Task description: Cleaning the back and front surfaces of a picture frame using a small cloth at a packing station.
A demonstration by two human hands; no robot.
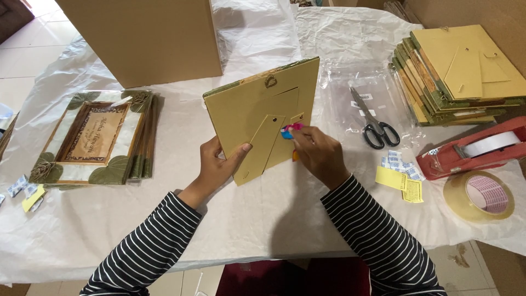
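So from the head cam we're looking down at a table covered in white paper sheeting (274,219), and our left hand (216,167) is gripping the lower left edge of a picture frame (257,104) that's stood up on the table, tilted a bit, with its plain yellowish back facing us. Thumb is pressed across the frame's fold-out stand (262,148), fingers wrapped behind. Our right hand (318,153) is pinched shut around a small pink and blue thing (289,130), held right against the back panel near the stand; can't really tell what it is, too small. Over to the left there's a stack of finished frames (90,137) lying face up with leaf trim in the corners. Top right is another pile of frames (460,71) lying back side up. Between that pile and our hands sit black-handled scissors (372,123) on clear plastic bags (350,87). Further right we've got a red tape dispenser (476,151), a loose tape roll (479,194), some yellow slips (400,183) and little white packets (397,161). A big cardboard box (142,38) stands at the back.
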